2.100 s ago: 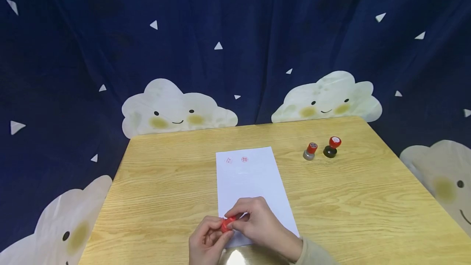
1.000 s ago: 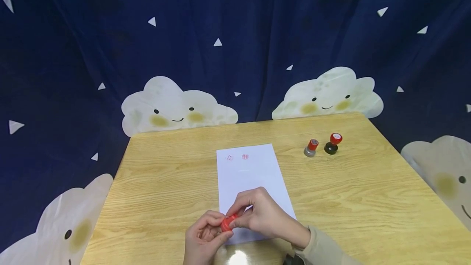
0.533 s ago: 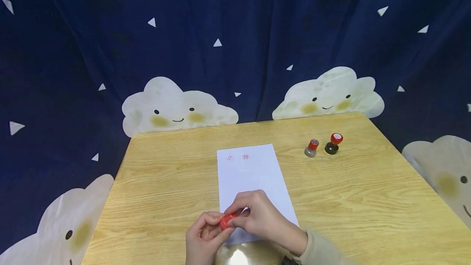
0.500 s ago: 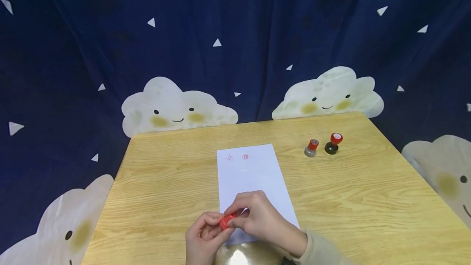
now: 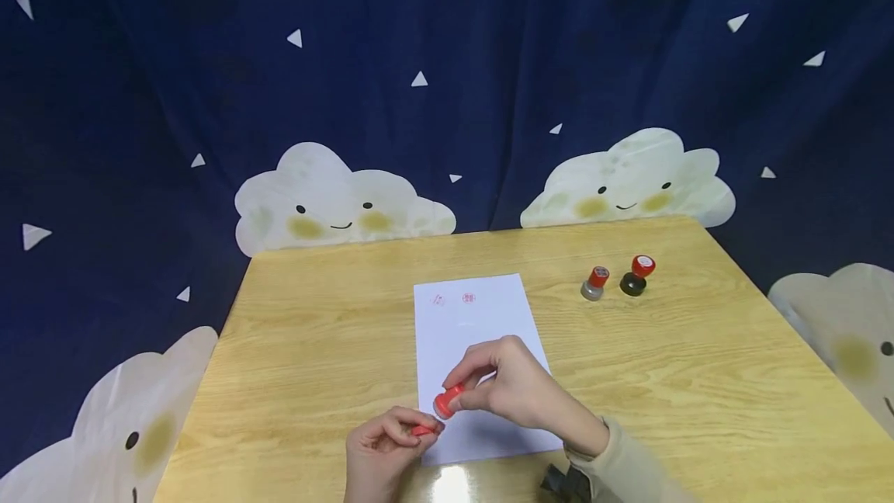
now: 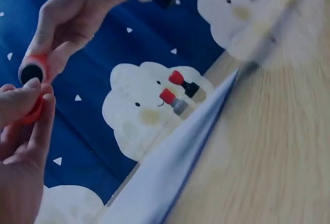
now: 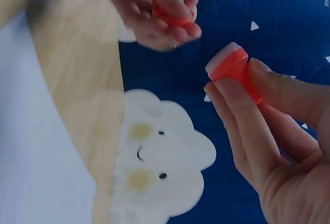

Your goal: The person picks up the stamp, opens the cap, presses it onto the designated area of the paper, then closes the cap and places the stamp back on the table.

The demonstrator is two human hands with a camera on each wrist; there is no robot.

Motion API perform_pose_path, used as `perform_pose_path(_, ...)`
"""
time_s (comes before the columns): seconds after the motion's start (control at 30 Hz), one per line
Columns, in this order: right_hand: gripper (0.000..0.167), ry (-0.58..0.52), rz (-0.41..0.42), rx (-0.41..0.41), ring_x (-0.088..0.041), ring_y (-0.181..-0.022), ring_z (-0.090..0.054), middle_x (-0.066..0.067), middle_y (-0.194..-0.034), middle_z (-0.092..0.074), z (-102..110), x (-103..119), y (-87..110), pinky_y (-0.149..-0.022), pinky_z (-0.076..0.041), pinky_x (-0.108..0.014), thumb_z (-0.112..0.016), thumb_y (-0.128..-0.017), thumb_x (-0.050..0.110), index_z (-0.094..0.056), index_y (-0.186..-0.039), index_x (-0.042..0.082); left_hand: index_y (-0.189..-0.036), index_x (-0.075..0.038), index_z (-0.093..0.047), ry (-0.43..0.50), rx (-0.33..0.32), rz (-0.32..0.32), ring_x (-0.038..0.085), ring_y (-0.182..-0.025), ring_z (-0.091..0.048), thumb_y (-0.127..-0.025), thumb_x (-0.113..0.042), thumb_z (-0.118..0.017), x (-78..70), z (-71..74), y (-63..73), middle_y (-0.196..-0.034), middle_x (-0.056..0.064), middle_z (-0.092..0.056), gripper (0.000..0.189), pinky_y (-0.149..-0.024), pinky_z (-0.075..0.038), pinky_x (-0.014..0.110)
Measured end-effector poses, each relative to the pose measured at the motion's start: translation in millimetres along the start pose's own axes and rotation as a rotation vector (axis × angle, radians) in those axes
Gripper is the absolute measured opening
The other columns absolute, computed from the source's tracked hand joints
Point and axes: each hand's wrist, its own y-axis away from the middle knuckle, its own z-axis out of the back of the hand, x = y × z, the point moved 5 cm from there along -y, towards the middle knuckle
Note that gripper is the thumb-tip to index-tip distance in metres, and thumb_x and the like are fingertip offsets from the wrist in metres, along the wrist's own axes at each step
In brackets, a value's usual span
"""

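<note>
My right hand (image 5: 517, 386) pinches a red stamp (image 5: 445, 404) by its handle, above the lower part of a white sheet of paper (image 5: 475, 324). Its uncovered end tilts toward my left hand (image 5: 384, 441), dark in the left wrist view and pale-edged in the right wrist view. Between thumb and fingers, the left hand grips a red cap (image 7: 172, 18), partly hidden by those fingers. A small gap separates cap and stamp. Two red prints, one a music note (image 5: 438, 300) and one a round mark (image 5: 469, 298), show near the paper's top edge.
At the back right of the wooden table (image 5: 314, 332) stand two more stamps: a red one with a grey base (image 5: 594, 286) and a red one with a black base (image 5: 637, 278). Behind the table hangs a dark blue curtain (image 5: 377, 123) with clouds.
Earlier both hands held the red stamp together with its cap on. Now the cap is off in the left hand, and the right hand has moved up and right with the stamp.
</note>
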Motion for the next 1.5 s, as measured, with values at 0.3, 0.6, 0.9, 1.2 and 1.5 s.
perform_pose_path(0.3, 0.012, 0.299, 0.042, -0.216, -0.006, -0.069, -0.062, 0.007, -0.077, -0.068, 46, -16, -29.1, -0.065, -0.058, -0.026, -0.084, -0.077, 0.004, -0.078, -0.085, 0.009, -0.095, 0.024, -0.052, -0.176, -0.418, 0.596, 0.035, -0.09, -0.072, -0.076, 0.012, -0.077, 24.4, 26.2, 19.3, -0.104, 0.037, -0.062, 0.034, -0.083, -0.058, 0.04)
perform_pose_path(0.6, 0.011, 0.596, 0.019, -0.315, -0.017, -0.068, -0.061, -0.009, -0.079, -0.069, 95, -57, -69.8, -0.061, -0.055, -0.032, -0.081, -0.076, -0.002, -0.076, -0.086, -0.003, -0.104, 0.022, -0.06, -0.206, -0.397, 0.684, 0.03, -0.093, -0.072, -0.077, 0.007, -0.079, 31.7, 28.8, 25.5, -0.098, 0.028, -0.069, 0.036, -0.084, -0.058, 0.035)
perform_pose_path(0.9, 0.011, 0.692, -0.027, -0.229, -0.022, -0.075, -0.063, -0.013, -0.084, -0.07, 100, -104, -100.1, -0.066, -0.056, -0.033, -0.075, -0.079, -0.007, -0.075, -0.09, -0.005, -0.106, 0.017, -0.064, -0.278, -0.385, 0.734, 0.031, -0.094, -0.072, -0.075, 0.009, -0.08, 30.4, 24.9, 23.1, -0.096, 0.025, -0.072, 0.036, -0.078, -0.058, 0.025)
perform_pose_path(1.2, 0.009, 0.758, 0.027, -0.153, -0.019, -0.066, -0.057, -0.007, -0.072, -0.067, 92, -143, -118.6, -0.062, -0.051, -0.033, -0.074, -0.073, -0.008, -0.074, -0.08, -0.003, -0.103, 0.016, -0.064, -0.313, -0.365, 0.673, 0.029, -0.087, -0.073, -0.074, 0.012, -0.079, 31.5, 23.1, 22.2, -0.095, 0.028, -0.069, 0.032, -0.078, -0.059, 0.028)
perform_pose_path(1.5, 0.012, 0.78, -0.026, -0.128, -0.018, -0.062, -0.049, -0.003, -0.065, -0.061, 85, -148, -125.1, -0.058, -0.044, -0.029, -0.07, -0.073, -0.01, -0.07, -0.07, 0.002, -0.098, 0.011, -0.065, -0.373, -0.341, 0.603, 0.026, -0.081, -0.073, -0.071, 0.011, -0.082, 39.2, 25.1, 26.1, -0.097, 0.03, -0.067, 0.032, -0.075, -0.06, 0.028)
